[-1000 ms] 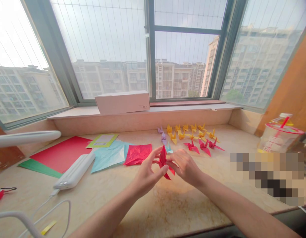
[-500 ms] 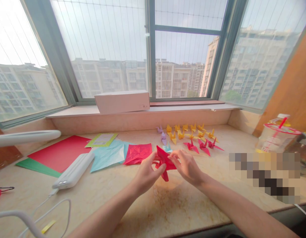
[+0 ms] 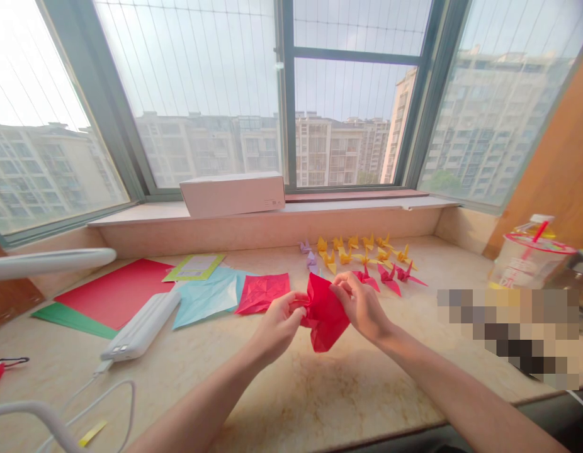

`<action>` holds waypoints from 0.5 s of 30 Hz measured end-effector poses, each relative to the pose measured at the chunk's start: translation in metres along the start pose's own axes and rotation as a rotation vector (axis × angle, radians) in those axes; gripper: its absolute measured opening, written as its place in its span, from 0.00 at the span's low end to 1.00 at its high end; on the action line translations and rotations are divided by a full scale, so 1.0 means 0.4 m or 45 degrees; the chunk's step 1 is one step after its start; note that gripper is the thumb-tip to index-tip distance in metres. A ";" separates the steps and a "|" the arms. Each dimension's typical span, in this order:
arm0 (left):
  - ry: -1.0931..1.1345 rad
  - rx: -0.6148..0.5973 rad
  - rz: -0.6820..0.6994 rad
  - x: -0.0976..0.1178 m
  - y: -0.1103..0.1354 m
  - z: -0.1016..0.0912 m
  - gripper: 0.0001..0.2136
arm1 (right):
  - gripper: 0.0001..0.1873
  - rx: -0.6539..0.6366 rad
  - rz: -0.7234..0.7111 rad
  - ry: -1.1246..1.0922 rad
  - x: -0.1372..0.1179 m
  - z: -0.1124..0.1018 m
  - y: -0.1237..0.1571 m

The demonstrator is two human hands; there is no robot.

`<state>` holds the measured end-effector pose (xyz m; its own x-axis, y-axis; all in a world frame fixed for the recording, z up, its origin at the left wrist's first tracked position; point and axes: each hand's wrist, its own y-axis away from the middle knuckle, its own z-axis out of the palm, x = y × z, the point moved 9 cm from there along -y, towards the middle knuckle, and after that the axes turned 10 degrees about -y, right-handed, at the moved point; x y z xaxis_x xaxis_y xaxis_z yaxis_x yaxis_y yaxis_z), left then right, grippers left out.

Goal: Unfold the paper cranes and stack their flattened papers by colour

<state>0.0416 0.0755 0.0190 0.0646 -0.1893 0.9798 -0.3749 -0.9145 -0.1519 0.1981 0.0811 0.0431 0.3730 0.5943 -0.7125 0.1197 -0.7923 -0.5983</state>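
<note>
Both hands hold one piece of red folded paper (image 3: pixel 325 311) above the stone counter (image 3: pixel 291 390). My left hand (image 3: pixel 277 324) pinches its left edge. My right hand (image 3: pixel 362 305) grips its upper right corner. The paper hangs spread open between them, creased. Just behind it lies a crumpled red sheet (image 3: pixel 263 292) and a light blue sheet (image 3: pixel 206 296).
Several yellow paper cranes (image 3: pixel 362 248), red cranes (image 3: pixel 388 275) and purple ones (image 3: pixel 310 255) stand at the back. Large red sheet (image 3: pixel 116 292) over green paper lies left, with a white power bank (image 3: pixel 140 326) and cable. A white box (image 3: pixel 232 194) rests on the sill; a plastic cup (image 3: pixel 527 261) stands right.
The small folded red shape between my fingers has been pulled open into a wider sheet. My right hand rose and moved slightly right; my left hand stayed close.
</note>
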 end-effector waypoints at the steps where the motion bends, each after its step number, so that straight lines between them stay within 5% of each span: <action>1: 0.057 -0.004 -0.034 -0.004 0.001 0.001 0.09 | 0.13 0.015 -0.003 0.013 -0.001 -0.004 -0.001; 8: 0.116 -0.053 -0.220 -0.035 0.003 0.001 0.10 | 0.11 0.022 -0.156 0.233 -0.021 -0.011 0.001; 15: -0.010 0.023 -0.170 -0.023 -0.003 0.002 0.16 | 0.12 -0.172 -0.489 0.435 -0.093 0.062 0.036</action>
<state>0.0421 0.0780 0.0102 0.1199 -0.0678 0.9905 -0.3458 -0.9381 -0.0223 0.1632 0.0511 0.0521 0.5550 0.7842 -0.2774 0.4158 -0.5504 -0.7240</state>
